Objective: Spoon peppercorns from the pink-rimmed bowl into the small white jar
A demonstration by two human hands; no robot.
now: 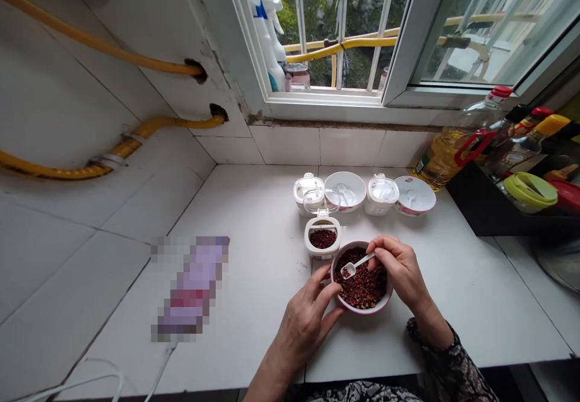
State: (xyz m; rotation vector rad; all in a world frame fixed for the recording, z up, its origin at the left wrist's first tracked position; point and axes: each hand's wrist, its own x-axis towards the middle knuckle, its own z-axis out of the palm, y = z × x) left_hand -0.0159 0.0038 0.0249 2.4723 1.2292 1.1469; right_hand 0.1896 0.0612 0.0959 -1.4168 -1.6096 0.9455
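Observation:
A bowl (383,303) with a pink rim holds dark red dried grains that look like Sichuan peppercorns (365,284). My left hand (310,314) grips its left side, fingers and thumb at the rim. Between the thumb and fingers of my right hand (399,266) is a small white spoon (356,265), its scoop over the bowl with a few grains in it. Just behind stands a white seasoning jar (322,251), lid raised, with the same dark red grains inside.
Two closed seasoning jars (309,191) (381,193) and two white bowls (345,191) (414,195), each with a small spoon, line the back. An oil bottle (446,148) stands beside a black rack (489,211) of bottles. A blurred purple item (194,287) with a white cable lies left.

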